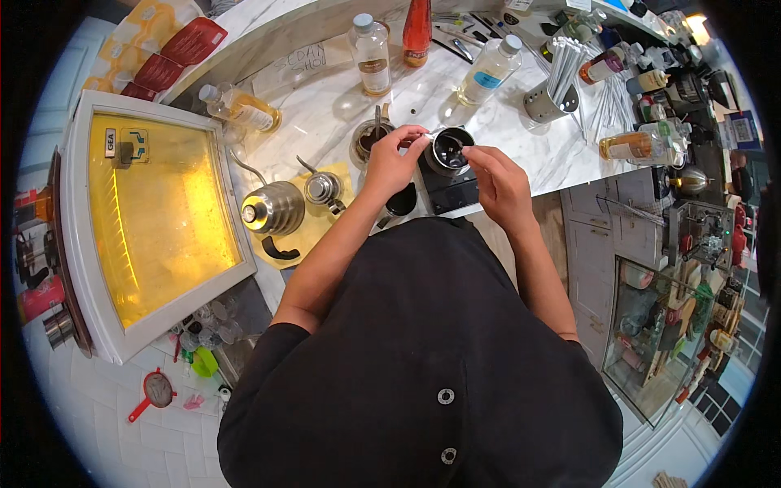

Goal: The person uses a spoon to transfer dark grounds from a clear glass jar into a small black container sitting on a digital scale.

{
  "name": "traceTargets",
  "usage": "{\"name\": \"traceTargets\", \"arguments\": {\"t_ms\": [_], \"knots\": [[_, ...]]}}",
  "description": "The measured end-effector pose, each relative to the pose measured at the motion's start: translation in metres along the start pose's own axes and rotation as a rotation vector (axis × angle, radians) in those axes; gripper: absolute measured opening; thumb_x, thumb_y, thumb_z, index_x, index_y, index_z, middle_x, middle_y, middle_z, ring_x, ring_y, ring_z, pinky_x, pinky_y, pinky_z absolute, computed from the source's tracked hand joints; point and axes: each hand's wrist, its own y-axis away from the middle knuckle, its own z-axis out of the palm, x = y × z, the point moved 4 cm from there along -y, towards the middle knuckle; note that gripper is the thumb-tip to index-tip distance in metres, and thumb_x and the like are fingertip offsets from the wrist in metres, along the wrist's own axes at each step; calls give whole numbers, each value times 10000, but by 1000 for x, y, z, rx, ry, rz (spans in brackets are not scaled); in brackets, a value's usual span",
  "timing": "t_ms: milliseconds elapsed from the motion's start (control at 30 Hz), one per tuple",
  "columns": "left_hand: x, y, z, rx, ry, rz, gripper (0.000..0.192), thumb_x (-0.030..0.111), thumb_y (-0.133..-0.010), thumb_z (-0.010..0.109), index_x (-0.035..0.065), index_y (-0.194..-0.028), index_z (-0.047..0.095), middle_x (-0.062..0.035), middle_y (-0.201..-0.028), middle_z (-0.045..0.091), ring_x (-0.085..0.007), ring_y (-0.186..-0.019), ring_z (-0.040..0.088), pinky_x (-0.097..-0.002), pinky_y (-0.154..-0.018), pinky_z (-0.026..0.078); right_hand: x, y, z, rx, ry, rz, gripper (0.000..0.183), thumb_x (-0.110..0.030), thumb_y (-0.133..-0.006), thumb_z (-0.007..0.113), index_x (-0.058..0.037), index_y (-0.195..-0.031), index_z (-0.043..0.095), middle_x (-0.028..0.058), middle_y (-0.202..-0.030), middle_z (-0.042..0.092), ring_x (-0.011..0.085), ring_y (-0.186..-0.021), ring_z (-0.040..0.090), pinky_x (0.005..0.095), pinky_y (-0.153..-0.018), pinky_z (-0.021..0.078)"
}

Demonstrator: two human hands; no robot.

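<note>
A round metal-rimmed cup (450, 148) with dark contents stands on a black flat device (451, 190), which looks like a scale. My left hand (393, 157) pinches something small at the cup's left rim, perhaps its handle. My right hand (501, 186) is at the cup's right rim, thumb and fingers together; whether something thin is between them cannot be told. Left of the cup, an open jar (364, 141) of dark contents has a spoon standing in it, partly behind my left hand. A black cup (403, 201) sits below my left wrist.
A steel gooseneck kettle (274, 208) and a smaller steel pot (322, 188) stand on a yellow cloth at left. Clear bottles (373, 67), a red bottle (417, 36) and a perforated metal holder of straws (551, 104) line the back. A glass-topped chest (165, 213) borders the left.
</note>
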Motion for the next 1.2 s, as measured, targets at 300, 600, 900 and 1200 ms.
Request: {"name": "traceTargets", "arguments": {"t_ms": [300, 600, 900, 1200], "knots": [[0, 1, 0, 27, -40, 20, 228, 205, -979, 705, 57, -1147, 743, -80, -980, 766, -167, -912, 717, -321, -836, 547, 5, 11, -8, 26, 71, -1, 270, 85, -927, 660, -22, -1173, 679, 166, -1055, 736, 313, -885, 728, 347, -764, 581], [2, 1, 0, 2, -29, -9, 245, 223, -999, 693, 63, -1180, 734, -74, -1025, 759, -162, -958, 703, -319, -875, 538, 4, 7, 5, 27, 32, -21, 292, 68, -876, 700, -34, -1149, 687, 165, -1054, 730, 345, -941, 718, 401, -775, 573], [-2, 0, 0, 18, -28, 24, 238, 216, -980, 706, 57, -1153, 744, -79, -1000, 764, -166, -912, 710, -317, -843, 546, -3, 22, -1, 18, 68, -45, 284, 58, -880, 707, -39, -1146, 693, 162, -1069, 729, 335, -940, 722, 392, -783, 580], [5, 2, -1, -12, -52, -12, 256, 225, -1003, 686, 49, -1183, 731, -82, -1045, 761, -163, -972, 707, -318, -889, 539, 6, 22, -2, 68, 89, -15, 276, 52, -896, 694, -32, -1159, 691, 168, -1079, 733, 342, -951, 725, 394, -789, 585]]}}
